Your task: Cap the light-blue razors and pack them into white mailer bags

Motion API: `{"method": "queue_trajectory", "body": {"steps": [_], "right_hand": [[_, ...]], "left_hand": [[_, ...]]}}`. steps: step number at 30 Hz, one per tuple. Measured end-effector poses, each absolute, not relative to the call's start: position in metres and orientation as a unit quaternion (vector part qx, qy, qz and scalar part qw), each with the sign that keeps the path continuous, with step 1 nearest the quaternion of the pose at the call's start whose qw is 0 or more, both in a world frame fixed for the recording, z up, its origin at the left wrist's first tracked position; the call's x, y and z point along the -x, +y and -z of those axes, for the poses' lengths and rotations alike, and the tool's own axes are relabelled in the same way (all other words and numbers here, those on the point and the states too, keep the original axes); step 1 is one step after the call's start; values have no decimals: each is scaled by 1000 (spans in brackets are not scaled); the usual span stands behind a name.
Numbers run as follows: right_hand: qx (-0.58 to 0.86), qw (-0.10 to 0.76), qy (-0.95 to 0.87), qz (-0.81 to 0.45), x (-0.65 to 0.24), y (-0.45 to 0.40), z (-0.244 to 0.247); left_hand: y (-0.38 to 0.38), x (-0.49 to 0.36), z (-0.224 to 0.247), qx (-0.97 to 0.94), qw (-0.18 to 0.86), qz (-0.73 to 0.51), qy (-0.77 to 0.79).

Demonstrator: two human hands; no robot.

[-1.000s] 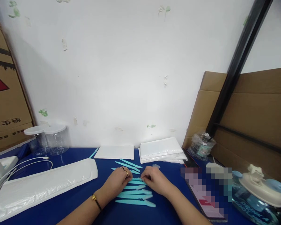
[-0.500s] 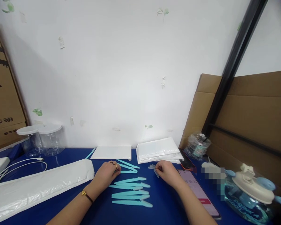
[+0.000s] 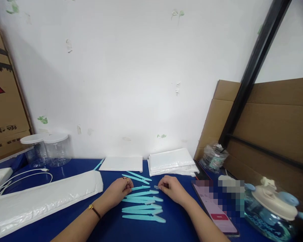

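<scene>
Hands meet over a row of teal plastic sticks [image 3: 142,208] on a blue table [image 3: 111,228]: the left hand [image 3: 120,191], fingers curled, rests on one stick's end, while the right hand [image 3: 170,189] pinches a small pale cap [image 3: 156,187] between thumb and fingertips.

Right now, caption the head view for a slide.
Both hands rest on teal plastic sticks on a blue table.

On the blue tabletop [image 3: 73,220] lie about nine turquoise sticks [image 3: 143,217], two clear jars [image 3: 56,149] with white lids, two stacks of white bags [image 3: 170,161], one long white padded envelope [image 3: 42,198], one phone [image 3: 214,208] and one water jug [image 3: 272,210].
</scene>
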State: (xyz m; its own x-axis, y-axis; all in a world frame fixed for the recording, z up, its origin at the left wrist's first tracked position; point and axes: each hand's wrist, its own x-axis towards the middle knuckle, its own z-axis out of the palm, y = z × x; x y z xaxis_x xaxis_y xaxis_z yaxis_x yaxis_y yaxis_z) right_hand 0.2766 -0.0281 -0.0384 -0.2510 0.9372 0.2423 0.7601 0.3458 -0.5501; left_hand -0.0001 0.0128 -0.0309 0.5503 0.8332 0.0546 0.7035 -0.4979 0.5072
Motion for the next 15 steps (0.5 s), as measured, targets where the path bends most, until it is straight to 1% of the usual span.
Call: {"method": "queue_trajectory", "body": {"steps": [4, 10, 15], "right_hand": [[536, 285, -771, -191, -270, -27, 40], [533, 275, -777, -191, -259, -29, 35], [505, 278, -793, -195, -250, -34, 31]], "left_hand": [[9, -4, 28, -863, 195, -159, 437], [10, -6, 29, -873, 173, -169, 423], [2, -14, 28, -881, 183, -172, 402]]}}
